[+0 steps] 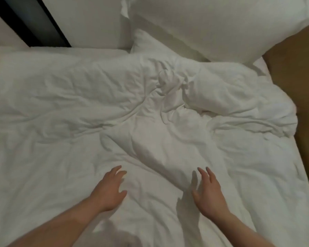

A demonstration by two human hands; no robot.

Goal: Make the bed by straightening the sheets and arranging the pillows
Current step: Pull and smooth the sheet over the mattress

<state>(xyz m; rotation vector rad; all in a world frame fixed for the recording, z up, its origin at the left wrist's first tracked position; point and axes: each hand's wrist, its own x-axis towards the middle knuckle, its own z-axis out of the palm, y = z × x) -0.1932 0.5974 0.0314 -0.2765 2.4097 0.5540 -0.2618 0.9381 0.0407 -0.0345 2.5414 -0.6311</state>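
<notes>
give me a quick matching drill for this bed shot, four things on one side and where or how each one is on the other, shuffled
Things:
1. left hand
2. right hand
3. large pillow
4. duvet

Places or states:
A. top right, at the head of the bed
B. bunched into creases around the middle
C. open, over the bedding at lower centre-left
D. open, over the bedding at lower centre-right

Pairs: 1-C, 2-D, 3-A, 4-B
</notes>
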